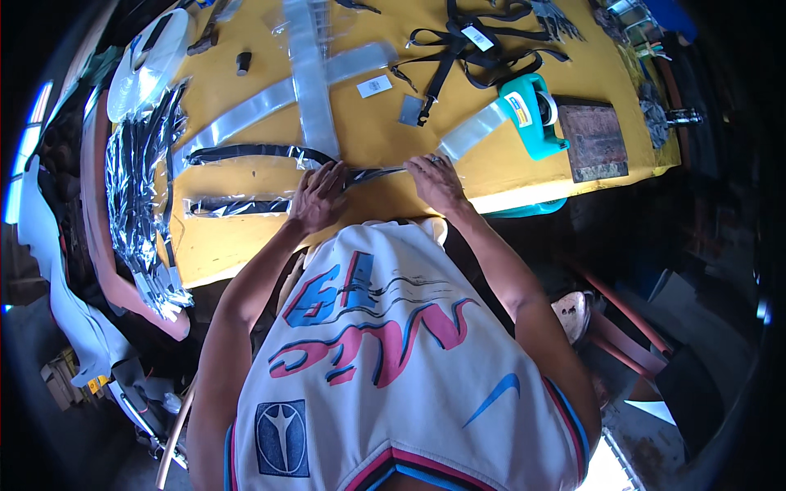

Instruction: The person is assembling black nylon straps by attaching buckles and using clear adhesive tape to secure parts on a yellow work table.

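My left hand [322, 196] is closed over a black strap in clear plastic [375, 174] near the table's front edge, its fingers bent down onto it. The right end of that strap sits under the bent fingertips of my right hand [438, 182], which pinches it. Left of my left hand lies a strip of plastic-wrapped black strap [246, 153]; whether it joins the held piece is hidden by the hand. Nearer the edge is another wrapped black strip [237, 206], its right end by my left wrist.
Right of my hands stand a teal tape dispenser [528, 123] and a dark wooden block [596, 141]. Flat clear plastic sleeves [307, 90] cross behind them. Black buckled webbing [467, 57] lies far back. At left are stacked wrapped straps [139, 180] and a clear roll [147, 69].
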`<action>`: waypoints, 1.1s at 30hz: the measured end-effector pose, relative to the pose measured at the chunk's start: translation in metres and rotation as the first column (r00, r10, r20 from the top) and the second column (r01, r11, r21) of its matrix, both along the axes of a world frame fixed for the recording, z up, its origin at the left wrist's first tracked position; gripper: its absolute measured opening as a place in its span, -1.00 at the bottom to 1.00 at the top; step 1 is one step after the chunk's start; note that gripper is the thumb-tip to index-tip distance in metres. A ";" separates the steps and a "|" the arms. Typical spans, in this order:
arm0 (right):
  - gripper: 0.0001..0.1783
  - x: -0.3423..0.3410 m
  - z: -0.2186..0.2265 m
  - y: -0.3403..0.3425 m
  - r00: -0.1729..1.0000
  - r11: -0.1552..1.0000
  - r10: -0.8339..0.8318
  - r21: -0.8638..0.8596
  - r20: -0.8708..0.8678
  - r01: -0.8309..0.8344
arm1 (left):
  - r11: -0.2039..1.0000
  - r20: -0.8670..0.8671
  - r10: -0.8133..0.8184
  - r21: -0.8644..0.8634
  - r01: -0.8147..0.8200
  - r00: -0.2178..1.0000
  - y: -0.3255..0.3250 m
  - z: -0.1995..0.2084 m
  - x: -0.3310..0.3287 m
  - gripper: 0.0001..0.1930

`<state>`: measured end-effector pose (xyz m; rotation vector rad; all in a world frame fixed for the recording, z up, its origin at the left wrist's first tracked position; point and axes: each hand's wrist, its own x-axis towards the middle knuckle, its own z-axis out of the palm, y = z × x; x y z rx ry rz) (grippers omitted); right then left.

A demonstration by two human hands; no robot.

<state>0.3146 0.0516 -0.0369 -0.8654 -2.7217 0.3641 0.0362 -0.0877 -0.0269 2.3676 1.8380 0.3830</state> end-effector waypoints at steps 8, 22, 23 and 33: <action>-0.77 -0.017 0.073 0.029 0.977 0.954 0.121 -0.293 0.176 -0.065 | 0.965 0.252 0.033 -0.261 0.035 0.967 0.021 0.018 -0.023 -0.55; -0.61 -0.014 0.024 0.042 0.856 0.699 -0.039 -0.598 0.516 0.392 | 0.596 0.303 0.134 -0.785 0.167 0.944 0.110 -0.003 -0.035 -0.66; -0.61 -0.014 0.023 0.041 0.852 0.692 -0.051 -0.597 0.521 0.407 | 0.592 0.309 0.120 -0.786 0.182 0.944 0.103 -0.005 -0.030 -0.66; -0.74 -0.015 0.019 0.005 0.907 0.869 -0.304 -0.306 0.292 0.390 | 0.978 0.156 -0.207 0.002 0.209 0.966 0.020 0.001 -0.010 -0.58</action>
